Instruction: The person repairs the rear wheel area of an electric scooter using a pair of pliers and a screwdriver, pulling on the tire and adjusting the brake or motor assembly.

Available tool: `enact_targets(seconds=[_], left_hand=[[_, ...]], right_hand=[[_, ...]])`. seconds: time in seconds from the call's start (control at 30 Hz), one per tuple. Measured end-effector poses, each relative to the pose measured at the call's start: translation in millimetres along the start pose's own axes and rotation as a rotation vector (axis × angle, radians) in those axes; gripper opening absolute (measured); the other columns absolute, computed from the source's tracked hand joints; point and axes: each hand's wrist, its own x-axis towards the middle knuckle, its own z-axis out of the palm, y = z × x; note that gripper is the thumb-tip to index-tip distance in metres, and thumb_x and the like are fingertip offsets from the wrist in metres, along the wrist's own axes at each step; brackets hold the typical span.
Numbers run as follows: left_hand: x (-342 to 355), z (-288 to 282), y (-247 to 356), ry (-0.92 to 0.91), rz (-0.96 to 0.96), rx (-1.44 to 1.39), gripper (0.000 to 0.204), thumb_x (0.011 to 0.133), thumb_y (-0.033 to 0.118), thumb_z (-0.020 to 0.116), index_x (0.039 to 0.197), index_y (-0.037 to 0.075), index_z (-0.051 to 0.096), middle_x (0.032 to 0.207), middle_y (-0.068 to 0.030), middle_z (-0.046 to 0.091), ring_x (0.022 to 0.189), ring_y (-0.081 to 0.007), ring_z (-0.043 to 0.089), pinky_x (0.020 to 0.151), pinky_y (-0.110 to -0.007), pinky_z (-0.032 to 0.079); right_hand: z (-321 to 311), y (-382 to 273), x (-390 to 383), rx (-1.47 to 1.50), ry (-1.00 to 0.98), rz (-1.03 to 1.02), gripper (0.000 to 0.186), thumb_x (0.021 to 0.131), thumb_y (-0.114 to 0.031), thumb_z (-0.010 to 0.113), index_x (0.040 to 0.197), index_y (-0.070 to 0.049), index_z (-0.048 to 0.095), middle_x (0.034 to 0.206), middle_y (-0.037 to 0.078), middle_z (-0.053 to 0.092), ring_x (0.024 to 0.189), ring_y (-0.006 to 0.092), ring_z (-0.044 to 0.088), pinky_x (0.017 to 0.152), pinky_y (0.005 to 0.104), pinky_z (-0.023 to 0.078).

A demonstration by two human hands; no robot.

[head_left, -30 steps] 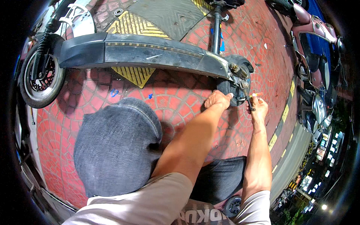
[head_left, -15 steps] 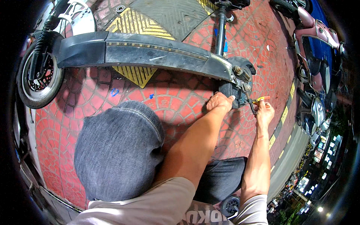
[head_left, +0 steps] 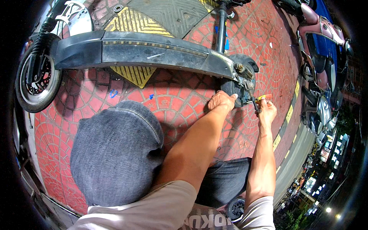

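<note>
A dark electric scooter stretches across the red paving, its front wheel at the far left. My left hand is closed against the black tyre of the rear wheel, thumb uppermost. Just right of that wheel, my right hand pinches a slim yellow-and-red piece; its exact kind does not show. Beside those fingers a dark rod-like part runs up to the metal fittings at the wheel's hub. My fingers partly hide where these meet.
Blue scraps lie on the paving left of my arm. A ring-shaped bearing sits at the upper left, near yellow-and-black ramp plates. A dark post rises behind the scooter. Parked motorbikes line the right side.
The scooter and both hands sit slightly further left and higher in view, as the view shifts. My right hand has turned a little at the wheel; my left hand keeps its hold.
</note>
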Motion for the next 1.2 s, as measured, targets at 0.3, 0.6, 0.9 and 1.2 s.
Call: enact_targets(seconds=[0.3, 0.6, 0.9, 1.2], left_hand=[[3, 2, -1, -0.002, -0.021, 0.008, 0.084, 0.089, 0.070, 0.071, 0.132, -0.003, 0.070, 0.136, -0.0271, 0.069, 0.129, -0.0410, 0.066, 0.106, -0.049, 0.053], [1, 5, -2, 0.026, 0.006, 0.068, 0.079, 0.090, 0.069, 0.072, 0.134, 0.003, 0.068, 0.138, -0.0209, 0.070, 0.128, -0.0350, 0.068, 0.105, -0.047, 0.054], [1, 4, 1, 0.015, -0.009, 0.065, 0.078, 0.090, 0.068, 0.072, 0.134, 0.004, 0.069, 0.135, -0.0199, 0.072, 0.124, -0.0352, 0.071, 0.102, -0.046, 0.056], [5, 1, -2, -0.002, -0.004, 0.054, 0.079, 0.090, 0.068, 0.072, 0.135, 0.003, 0.068, 0.138, -0.0209, 0.070, 0.127, -0.0359, 0.069, 0.104, -0.047, 0.055]], right_hand=[[3, 6, 4, 0.051, -0.046, 0.068, 0.034, 0.105, -0.028, 0.067, 0.081, -0.003, 0.066, 0.064, 0.004, 0.062, 0.048, 0.0119, 0.056, 0.042, 0.0294, 0.043], [-1, 6, -5, 0.122, 0.016, 0.091, 0.033, 0.107, -0.029, 0.066, 0.087, -0.003, 0.069, 0.068, 0.005, 0.067, 0.049, 0.0116, 0.056, 0.044, 0.0282, 0.043], [-15, -1, -6, 0.142, 0.049, 0.104, 0.038, 0.106, -0.032, 0.068, 0.083, -0.002, 0.069, 0.069, 0.005, 0.065, 0.047, 0.0104, 0.054, 0.042, 0.0286, 0.042], [0, -1, -4, 0.124, 0.028, 0.110, 0.039, 0.105, -0.028, 0.068, 0.077, -0.001, 0.067, 0.062, 0.003, 0.060, 0.046, 0.0101, 0.051, 0.043, 0.0307, 0.042]])
